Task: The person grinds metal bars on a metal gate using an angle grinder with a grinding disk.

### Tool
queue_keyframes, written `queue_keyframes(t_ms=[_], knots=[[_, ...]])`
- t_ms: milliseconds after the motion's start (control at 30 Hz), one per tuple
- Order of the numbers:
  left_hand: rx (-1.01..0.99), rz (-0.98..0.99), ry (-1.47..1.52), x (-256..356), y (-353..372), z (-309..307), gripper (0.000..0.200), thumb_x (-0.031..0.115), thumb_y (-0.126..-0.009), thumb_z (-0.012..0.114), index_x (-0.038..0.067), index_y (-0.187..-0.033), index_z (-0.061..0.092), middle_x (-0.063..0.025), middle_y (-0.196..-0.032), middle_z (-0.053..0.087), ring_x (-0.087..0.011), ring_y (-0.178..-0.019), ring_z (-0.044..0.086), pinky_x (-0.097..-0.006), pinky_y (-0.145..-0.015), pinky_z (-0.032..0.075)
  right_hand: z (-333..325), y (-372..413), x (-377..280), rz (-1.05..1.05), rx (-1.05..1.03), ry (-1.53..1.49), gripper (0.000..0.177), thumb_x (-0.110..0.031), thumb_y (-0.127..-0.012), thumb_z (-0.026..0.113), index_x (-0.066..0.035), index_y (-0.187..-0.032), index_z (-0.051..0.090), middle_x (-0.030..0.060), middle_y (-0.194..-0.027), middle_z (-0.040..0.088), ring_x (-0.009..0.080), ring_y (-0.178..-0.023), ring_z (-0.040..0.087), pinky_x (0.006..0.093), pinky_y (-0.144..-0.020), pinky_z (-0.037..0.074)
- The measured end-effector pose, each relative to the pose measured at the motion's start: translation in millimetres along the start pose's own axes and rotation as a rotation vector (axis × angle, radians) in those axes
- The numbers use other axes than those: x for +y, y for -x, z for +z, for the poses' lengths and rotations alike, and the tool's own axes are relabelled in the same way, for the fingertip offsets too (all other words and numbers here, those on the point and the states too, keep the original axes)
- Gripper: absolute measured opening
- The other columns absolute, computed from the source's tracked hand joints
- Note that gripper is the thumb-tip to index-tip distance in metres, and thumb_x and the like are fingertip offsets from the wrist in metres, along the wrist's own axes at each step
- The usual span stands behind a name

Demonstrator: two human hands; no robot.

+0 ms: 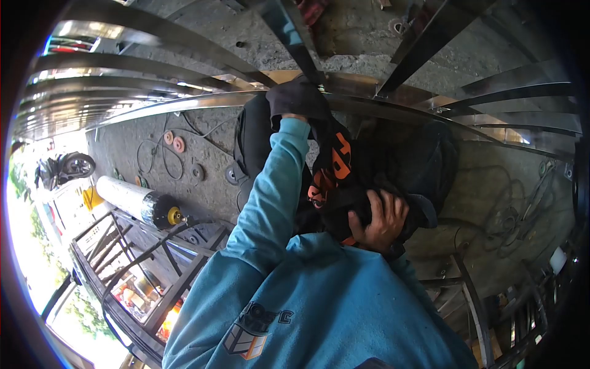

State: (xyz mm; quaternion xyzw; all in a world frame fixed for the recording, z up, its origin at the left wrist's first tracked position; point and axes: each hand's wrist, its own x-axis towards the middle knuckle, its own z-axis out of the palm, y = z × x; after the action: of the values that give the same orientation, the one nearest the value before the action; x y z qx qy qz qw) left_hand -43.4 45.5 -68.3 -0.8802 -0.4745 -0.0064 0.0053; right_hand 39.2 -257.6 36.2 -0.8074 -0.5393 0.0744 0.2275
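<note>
My left hand [295, 116] reaches forward to the metal rail [350, 109]; black cloth [298, 98] covers it, so only a bit of wrist shows and its fingers are hidden. Dark fabric with orange lettering [340, 157] lies across my lap. On this fabric, close to my body, rests my right hand [382, 222], palm down with its fingers spread. Whether the cloth over my left hand is part of the lettered fabric, I cannot tell.
Long metal bars [424, 46] cross the top and left. A gas cylinder [138, 200] lies at the left beside a metal frame [178, 280], with a motorcycle [64, 169] beyond. Cables [161, 147] and discs [179, 144] are on the floor.
</note>
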Motion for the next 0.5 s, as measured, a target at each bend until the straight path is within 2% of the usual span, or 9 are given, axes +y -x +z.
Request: queue_keyframes(t_ms=[133,167,233,267,333,500], knots=[[0.282,0.099,0.358,-3.8,8.0,-1.1,0.027,0.037,-0.077,0.072,0.012,-0.086,0.073,-0.0111,-0.074,0.071,-0.0327,-0.07,0.072,-0.0443,-0.062,0.056,0.3,0.4,-0.7,-0.002,0.022,0.01,0.055,-0.053,-0.088,0.062,-0.006,-0.116,0.069,0.0155,-0.106,0.067,0.0338,-0.094,0.06,0.0488,-0.091,0.044],[0.289,0.096,0.361,-6.3,8.7,-2.0,0.027,0.037,-0.077,0.072,0.012,-0.086,0.073,-0.0111,-0.074,0.071,-0.0327,-0.07,0.072,-0.0443,-0.062,0.056,0.5,0.5,0.5,-0.008,0.025,0.014,0.055,-0.053,-0.088,0.062,-0.006,-0.116,0.069,0.0155,-0.106,0.067,0.0338,-0.094,0.06,0.0488,-0.091,0.044],[0.202,0.209,0.354,-12.8,11.8,-10.9,0.026,0.037,-0.077,0.073,0.013,-0.086,0.072,-0.0101,-0.076,0.072,-0.034,-0.069,0.072,-0.0439,-0.061,0.056,0.2,3.3,1.7,-0.007,-0.001,-0.016,0.055,-0.05,-0.087,0.064,-0.004,-0.117,0.068,0.0164,-0.107,0.065,0.037,-0.097,0.058,0.0505,-0.091,0.043],[0.204,0.205,0.356,-11.8,11.0,-13.7,0.026,0.037,-0.077,0.073,0.013,-0.086,0.072,-0.0101,-0.076,0.072,-0.034,-0.069,0.072,-0.0439,-0.061,0.056,0.4,3.1,0.4,-0.011,-0.003,-0.014,0.055,-0.05,-0.087,0.064,-0.004,-0.117,0.068,0.0164,-0.107,0.065,0.037,-0.097,0.058,0.0505,-0.091,0.043],[0.065,0.114,0.205,-3.9,8.7,-22.0,0.02,0.03,-0.079,0.073,0.011,-0.083,0.07,-0.0115,-0.078,0.07,-0.034,-0.07,0.07,-0.0434,-0.064,0.055,0.2,2.3,-1.2,0.003,0.008,-0.02,0.055,-0.051,-0.089,0.063,-0.004,-0.117,0.068,0.0163,-0.107,0.065,0.0366,-0.096,0.058,0.05,-0.091,0.043],[0.154,0.016,0.299,6.6,16.9,-9.2,0.019,0.028,-0.079,0.072,0.01,-0.082,0.069,-0.0127,-0.079,0.069,-0.0343,-0.072,0.069,-0.0436,-0.066,0.055,1.8,2.0,-0.1,-0.015,0.004,0.01,0.056,-0.051,-0.089,0.062,-0.003,-0.116,0.068,0.0163,-0.106,0.065,0.0359,-0.096,0.058,0.0495,-0.091,0.043]])
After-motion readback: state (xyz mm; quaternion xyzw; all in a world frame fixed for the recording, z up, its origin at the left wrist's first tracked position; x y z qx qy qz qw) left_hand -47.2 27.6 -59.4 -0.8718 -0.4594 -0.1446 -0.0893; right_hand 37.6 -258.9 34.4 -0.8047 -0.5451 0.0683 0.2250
